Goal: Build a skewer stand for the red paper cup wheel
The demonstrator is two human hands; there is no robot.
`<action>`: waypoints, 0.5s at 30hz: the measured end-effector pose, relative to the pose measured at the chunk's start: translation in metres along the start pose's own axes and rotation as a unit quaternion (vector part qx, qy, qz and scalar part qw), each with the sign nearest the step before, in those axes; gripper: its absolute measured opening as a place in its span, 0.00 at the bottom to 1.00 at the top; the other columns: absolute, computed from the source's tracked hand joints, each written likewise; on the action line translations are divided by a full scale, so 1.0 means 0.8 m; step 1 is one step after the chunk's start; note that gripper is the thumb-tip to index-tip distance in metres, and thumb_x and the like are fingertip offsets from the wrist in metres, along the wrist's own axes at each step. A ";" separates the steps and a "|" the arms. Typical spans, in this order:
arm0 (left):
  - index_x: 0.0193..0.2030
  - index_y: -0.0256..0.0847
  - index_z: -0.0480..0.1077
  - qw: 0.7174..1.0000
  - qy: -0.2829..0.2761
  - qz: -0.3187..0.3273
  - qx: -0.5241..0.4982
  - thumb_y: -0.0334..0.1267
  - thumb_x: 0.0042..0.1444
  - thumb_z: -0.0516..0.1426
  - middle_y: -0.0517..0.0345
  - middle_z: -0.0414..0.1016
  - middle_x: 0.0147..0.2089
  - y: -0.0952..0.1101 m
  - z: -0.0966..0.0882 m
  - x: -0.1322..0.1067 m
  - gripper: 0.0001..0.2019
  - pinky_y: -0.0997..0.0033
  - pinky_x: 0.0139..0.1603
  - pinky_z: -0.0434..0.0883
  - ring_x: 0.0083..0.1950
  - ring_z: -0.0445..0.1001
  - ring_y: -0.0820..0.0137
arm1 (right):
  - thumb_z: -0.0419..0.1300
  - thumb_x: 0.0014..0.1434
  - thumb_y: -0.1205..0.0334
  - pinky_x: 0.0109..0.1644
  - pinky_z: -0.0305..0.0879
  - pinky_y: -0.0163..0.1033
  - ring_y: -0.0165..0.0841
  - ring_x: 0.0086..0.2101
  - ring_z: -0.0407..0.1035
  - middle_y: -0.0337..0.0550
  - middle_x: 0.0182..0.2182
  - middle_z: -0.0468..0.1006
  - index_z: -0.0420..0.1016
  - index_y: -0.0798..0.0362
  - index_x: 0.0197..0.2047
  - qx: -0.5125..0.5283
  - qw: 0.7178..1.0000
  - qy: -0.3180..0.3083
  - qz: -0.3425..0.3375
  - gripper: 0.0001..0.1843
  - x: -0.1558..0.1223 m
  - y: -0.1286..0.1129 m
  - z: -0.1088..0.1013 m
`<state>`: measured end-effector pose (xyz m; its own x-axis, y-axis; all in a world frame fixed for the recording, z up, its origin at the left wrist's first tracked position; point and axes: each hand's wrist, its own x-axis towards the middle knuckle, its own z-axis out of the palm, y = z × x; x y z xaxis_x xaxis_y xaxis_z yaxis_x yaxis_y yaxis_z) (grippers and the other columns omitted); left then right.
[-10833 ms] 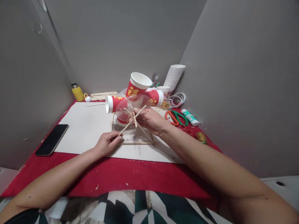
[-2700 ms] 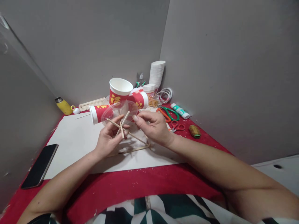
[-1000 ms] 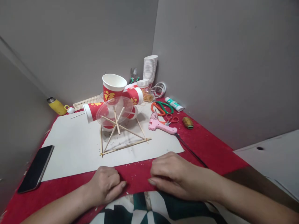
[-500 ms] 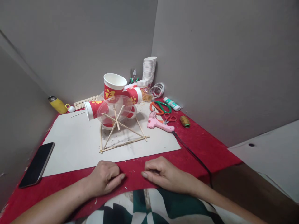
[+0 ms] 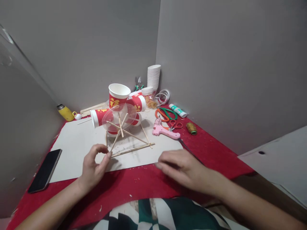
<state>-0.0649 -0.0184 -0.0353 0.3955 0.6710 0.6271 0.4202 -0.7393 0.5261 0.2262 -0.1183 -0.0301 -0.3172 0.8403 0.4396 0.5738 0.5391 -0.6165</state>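
Observation:
A wheel of red-and-white paper cups [image 5: 117,101] with clear plastic discs [image 5: 107,123] rests on a stand of thin wooden sticks [image 5: 133,149]. One cup sits upright at the top; others lie sideways around the disc. My left hand [image 5: 92,166] is at the stand's near left corner, thumb and fingers closed around the stick there. The corner itself is partly hidden by the fingers. Over the front edge of the white board [image 5: 74,153] hovers my right hand [image 5: 184,167], fingers loosely bent, thumb apart, holding nothing.
A pink glue gun [image 5: 165,131] with its cord lies right of the stand, beside red scissors [image 5: 176,124] and a thread spool [image 5: 191,128]. Stacked cups [image 5: 153,78] stand at the back. A phone [image 5: 45,171] lies left; a yellow bottle [image 5: 65,112] is behind it.
My left hand has moved forward from the table's front edge to the stand's near left corner and gripped it. My right hand has lifted and shifted forward and right, its fingers loosening.

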 end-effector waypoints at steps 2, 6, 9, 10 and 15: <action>0.42 0.42 0.69 0.999 0.001 -0.038 -0.011 0.36 0.60 0.60 0.58 0.73 0.37 0.001 0.001 0.019 0.05 0.71 0.42 0.70 0.38 0.73 0.70 | 0.54 0.66 0.62 0.26 0.53 0.32 0.25 0.21 0.56 0.35 0.19 0.64 0.66 0.53 0.25 -0.014 0.999 0.048 -0.020 0.16 0.022 -0.002 -0.023; 0.41 0.40 0.71 0.994 -0.052 -0.074 -0.063 0.41 0.60 0.60 0.56 0.76 0.38 0.009 0.013 0.053 0.08 0.70 0.44 0.70 0.40 0.74 0.69 | 0.56 0.64 0.59 0.26 0.53 0.32 0.25 0.22 0.57 0.34 0.19 0.63 0.67 0.54 0.25 0.014 0.997 0.078 -0.004 0.16 0.068 0.008 -0.036; 0.41 0.39 0.73 0.990 -0.059 -0.078 -0.101 0.41 0.58 0.61 0.55 0.77 0.39 0.012 0.025 0.068 0.08 0.70 0.44 0.70 0.40 0.74 0.69 | 0.58 0.62 0.58 0.28 0.55 0.31 0.25 0.23 0.59 0.34 0.20 0.66 0.71 0.55 0.28 0.038 0.996 0.076 0.012 0.13 0.093 0.023 -0.021; 0.41 0.39 0.74 0.989 -0.056 -0.078 -0.114 0.41 0.58 0.61 0.56 0.77 0.38 0.011 0.029 0.072 0.08 0.70 0.43 0.70 0.39 0.74 0.70 | 0.58 0.62 0.58 0.28 0.55 0.31 0.25 0.23 0.59 0.34 0.21 0.67 0.72 0.56 0.29 0.045 0.997 0.068 0.014 0.12 0.100 0.027 -0.016; 0.38 0.39 0.74 0.974 -0.061 -0.104 -0.190 0.41 0.58 0.61 0.57 0.76 0.35 0.001 0.042 0.083 0.08 0.72 0.40 0.69 0.36 0.72 0.71 | 0.60 0.60 0.60 0.29 0.54 0.31 0.24 0.24 0.61 0.35 0.21 0.70 0.74 0.57 0.31 0.040 0.998 0.043 0.024 0.10 0.124 0.037 0.000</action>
<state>-0.0107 0.0275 -0.0123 0.4384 0.7927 0.4236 0.1781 -0.5386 0.8235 0.2116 -0.0187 -0.0051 -0.2219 0.8592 0.4610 0.5236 0.5038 -0.6871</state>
